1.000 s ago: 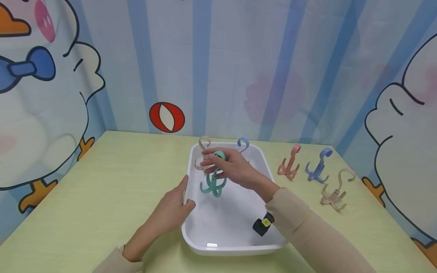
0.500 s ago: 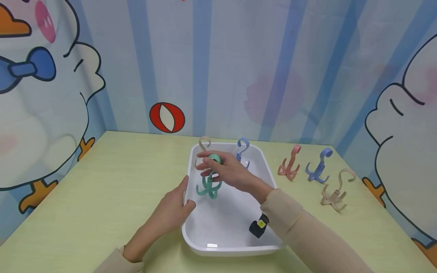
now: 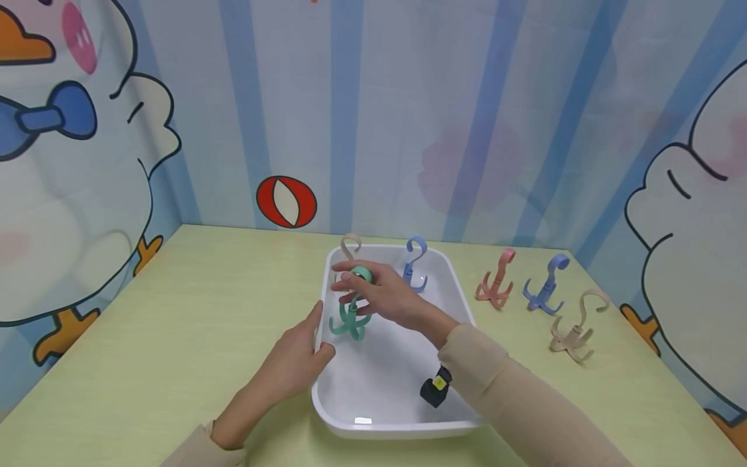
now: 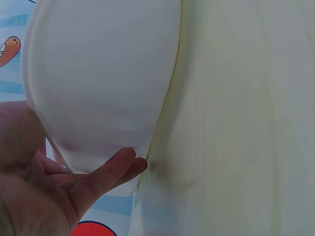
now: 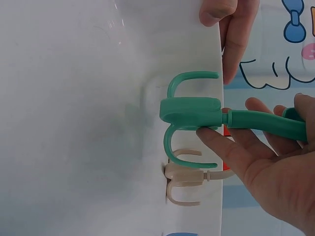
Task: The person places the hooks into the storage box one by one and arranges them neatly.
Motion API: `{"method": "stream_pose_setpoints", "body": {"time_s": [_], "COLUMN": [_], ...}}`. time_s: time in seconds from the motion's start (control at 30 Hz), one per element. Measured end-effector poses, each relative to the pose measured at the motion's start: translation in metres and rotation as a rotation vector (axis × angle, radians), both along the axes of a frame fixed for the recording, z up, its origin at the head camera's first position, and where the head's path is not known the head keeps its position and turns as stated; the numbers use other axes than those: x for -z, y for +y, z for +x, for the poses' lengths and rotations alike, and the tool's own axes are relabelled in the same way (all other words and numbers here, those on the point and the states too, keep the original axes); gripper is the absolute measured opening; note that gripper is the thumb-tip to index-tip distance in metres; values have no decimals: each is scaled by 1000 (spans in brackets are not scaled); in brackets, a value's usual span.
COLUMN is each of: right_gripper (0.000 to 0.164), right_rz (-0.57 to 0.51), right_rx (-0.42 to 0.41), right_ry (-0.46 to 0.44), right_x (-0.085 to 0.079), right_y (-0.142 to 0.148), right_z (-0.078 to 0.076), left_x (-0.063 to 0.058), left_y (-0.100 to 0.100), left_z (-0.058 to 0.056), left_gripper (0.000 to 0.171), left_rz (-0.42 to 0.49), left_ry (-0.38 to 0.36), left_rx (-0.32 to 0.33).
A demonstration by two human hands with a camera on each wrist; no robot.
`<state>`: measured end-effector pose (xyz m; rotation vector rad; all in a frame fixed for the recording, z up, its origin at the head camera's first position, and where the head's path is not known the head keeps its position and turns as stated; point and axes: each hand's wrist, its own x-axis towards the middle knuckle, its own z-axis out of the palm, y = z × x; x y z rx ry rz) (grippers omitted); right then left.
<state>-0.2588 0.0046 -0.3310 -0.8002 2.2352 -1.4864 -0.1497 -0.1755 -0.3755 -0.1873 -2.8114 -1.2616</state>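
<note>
My left hand [image 3: 292,357] grips the left rim of a white plastic tray [image 3: 373,429], thumb over the edge and fingers along the outer wall [image 4: 106,73]. Over the tray's left part, my right hand [image 3: 382,292] holds a green claw hook [image 5: 192,113] by its curved top, prongs pointing down. A beige claw hook [image 5: 184,174] stands beyond it at the tray's far left, mostly covered by my right hand in the head view. At the far right inside the tray is a blue claw hook [image 3: 413,266].
Right of the tray, on the pale yellow table [image 3: 245,272], stand a pink hook [image 3: 496,285], another blue hook [image 3: 544,292] and another beige hook [image 3: 573,340]. Behind the table hangs a printed, striped curtain [image 3: 385,117]. A black strap [image 3: 434,389] shows below my right sleeve.
My right hand has moved left with the green hook, which is now closer to the tray's left wall. The blue hook in the tray has come into fuller view. My left hand stays put.
</note>
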Motion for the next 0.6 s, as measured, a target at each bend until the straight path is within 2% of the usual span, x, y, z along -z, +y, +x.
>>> {"method": "stream_pose_setpoints", "body": {"time_s": [0.6], "right_gripper": [46], "right_rz": [19], "right_rx": [-5], "right_ry": [-11], "right_x": [5], "right_y": [-4], "right_z": [-3], "left_x": [0], "left_y": [0], "left_z": [-1], "left_gripper": [80], "left_rz": [5], "left_ry": [9], "left_rx": [11]}}
